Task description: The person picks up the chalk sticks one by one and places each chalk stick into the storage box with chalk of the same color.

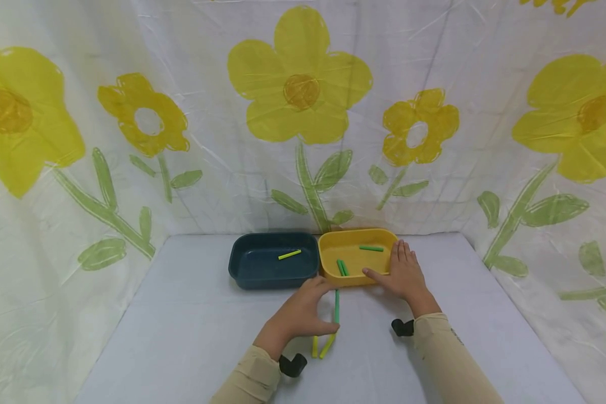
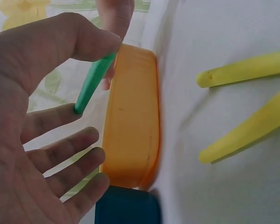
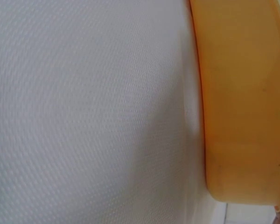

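Observation:
My left hand [image 1: 328,307] pinches a green stick [image 1: 336,300] between thumb and forefinger, just in front of the yellow tray [image 1: 333,238]. In the left wrist view the green stick [image 2: 93,84] is lifted off the table, close to the yellow tray's wall [image 2: 130,130]. Flat, with straight fingers, my right hand [image 1: 396,266] rests on that tray's front right rim. Green sticks [image 1: 371,248] [image 1: 341,267] lie inside it. The dark blue tray [image 1: 242,255] to its left holds one yellow-green stick [image 1: 289,254]. Only the yellow tray's side [image 3: 242,93] shows in the right wrist view.
Two yellow sticks [image 1: 314,346] [image 1: 327,346] lie on the white table [image 1: 182,336] under my left wrist; they show as yellow sticks [image 2: 245,70] [image 2: 245,130] in the left wrist view. Flowered sheeting [image 1: 303,112] walls the table at the back and both sides.

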`<state>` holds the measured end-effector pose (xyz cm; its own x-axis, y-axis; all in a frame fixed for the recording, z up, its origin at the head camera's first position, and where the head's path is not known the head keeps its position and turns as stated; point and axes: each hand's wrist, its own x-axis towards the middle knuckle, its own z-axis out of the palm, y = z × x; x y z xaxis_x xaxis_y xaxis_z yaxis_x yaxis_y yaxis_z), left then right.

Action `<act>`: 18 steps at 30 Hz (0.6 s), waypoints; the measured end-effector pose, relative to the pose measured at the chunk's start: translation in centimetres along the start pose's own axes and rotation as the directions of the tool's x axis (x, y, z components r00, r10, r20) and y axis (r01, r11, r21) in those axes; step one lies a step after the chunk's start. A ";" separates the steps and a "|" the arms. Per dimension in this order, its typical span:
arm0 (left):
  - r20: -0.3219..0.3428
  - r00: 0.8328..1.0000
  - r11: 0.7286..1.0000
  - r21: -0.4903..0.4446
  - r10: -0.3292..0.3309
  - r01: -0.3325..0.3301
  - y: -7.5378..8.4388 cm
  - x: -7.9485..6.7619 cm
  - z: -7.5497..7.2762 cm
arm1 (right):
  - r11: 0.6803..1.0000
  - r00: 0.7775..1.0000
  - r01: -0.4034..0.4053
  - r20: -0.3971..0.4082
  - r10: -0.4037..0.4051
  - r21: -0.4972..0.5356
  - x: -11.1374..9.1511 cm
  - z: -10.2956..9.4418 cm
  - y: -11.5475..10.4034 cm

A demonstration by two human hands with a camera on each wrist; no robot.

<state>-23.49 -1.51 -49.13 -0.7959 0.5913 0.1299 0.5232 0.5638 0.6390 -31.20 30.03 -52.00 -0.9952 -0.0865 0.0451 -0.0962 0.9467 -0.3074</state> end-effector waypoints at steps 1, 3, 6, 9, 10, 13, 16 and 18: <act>-0.011 1.000 1.000 0.005 0.002 -0.002 0.0 0.0 0.0 | 1.000 1.000 0.001 -0.001 -0.001 0.000 0.0 0.0 0.0; -0.039 0.999 1.000 0.020 -0.003 0.004 0.0 0.0 0.0 | 1.000 1.000 0.002 -0.004 -0.003 -0.002 0.0 0.0 0.0; -0.100 0.995 0.998 0.062 -0.012 0.019 0.1 0.1 0.0 | 1.000 1.000 0.003 -0.008 -0.003 -0.007 0.0 0.0 -0.1; -0.157 0.987 0.996 0.084 -0.028 0.042 0.1 0.2 -0.1 | 1.000 1.000 0.004 -0.012 -0.004 -0.009 0.0 -0.1 -0.1; -0.171 0.985 0.995 0.088 -0.031 0.046 0.1 0.2 -0.1 | 1.000 1.000 0.004 -0.014 -0.005 -0.010 0.0 -0.1 -0.1; -0.202 0.979 0.993 0.097 -0.041 0.061 0.0 0.4 0.0 | 1.000 1.000 0.004 -0.017 -0.005 -0.009 0.0 0.0 0.0; -0.235 0.971 0.988 0.134 -0.043 0.077 -0.1 0.5 0.0 | 1.000 1.000 0.002 -0.015 -0.002 -0.010 0.0 0.1 0.0; -0.257 0.965 0.982 0.161 -0.052 0.096 -0.1 0.6 0.1 | 1.000 1.000 -0.001 -0.012 0.001 -0.009 0.0 0.2 0.0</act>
<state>-23.99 -1.23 -49.20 -0.8737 0.3927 0.2872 0.4865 0.7036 0.5179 -31.22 30.01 -52.17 -0.9950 -0.0819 0.0564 -0.0952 0.9494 -0.2993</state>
